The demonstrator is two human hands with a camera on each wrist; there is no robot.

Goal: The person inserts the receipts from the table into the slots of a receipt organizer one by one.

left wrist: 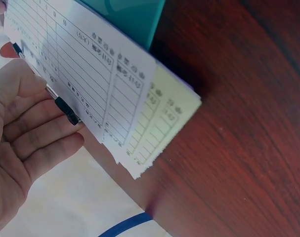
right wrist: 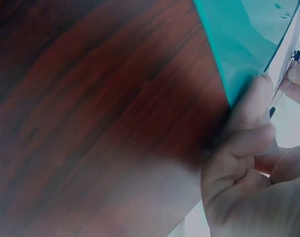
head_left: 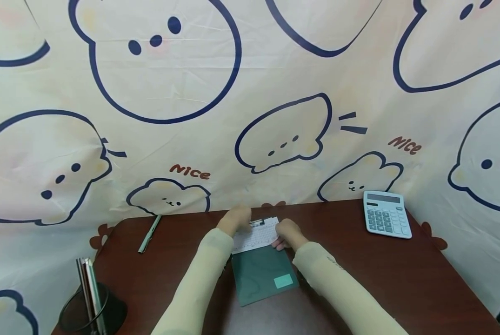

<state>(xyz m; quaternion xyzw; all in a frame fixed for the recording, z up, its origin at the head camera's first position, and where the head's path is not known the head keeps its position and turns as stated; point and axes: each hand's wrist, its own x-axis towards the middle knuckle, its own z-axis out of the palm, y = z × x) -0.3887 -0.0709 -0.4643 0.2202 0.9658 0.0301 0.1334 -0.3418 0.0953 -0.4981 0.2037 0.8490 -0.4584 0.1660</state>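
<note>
A stack of printed form slips (head_left: 256,237), white on top with pale yellow sheets below, lies at the far end of a dark green folder (head_left: 262,274). My left hand (head_left: 237,219) pinches a black and silver clip (left wrist: 65,109) at the slips' edge, thumb on the near side and fingers behind. Across from it, my right hand (head_left: 290,233) grips the right end of the slips with curled fingers. In the right wrist view, this hand (right wrist: 248,163) hides part of the slips. The green folder (right wrist: 238,39) shows beside its fingers.
A light blue calculator (head_left: 387,214) lies at the back right of the brown table (head_left: 358,270). A pale green pen (head_left: 150,234) lies at the left. Front left stands a black pen holder (head_left: 111,309) with several pens. A patterned cloth (head_left: 216,139) hangs behind.
</note>
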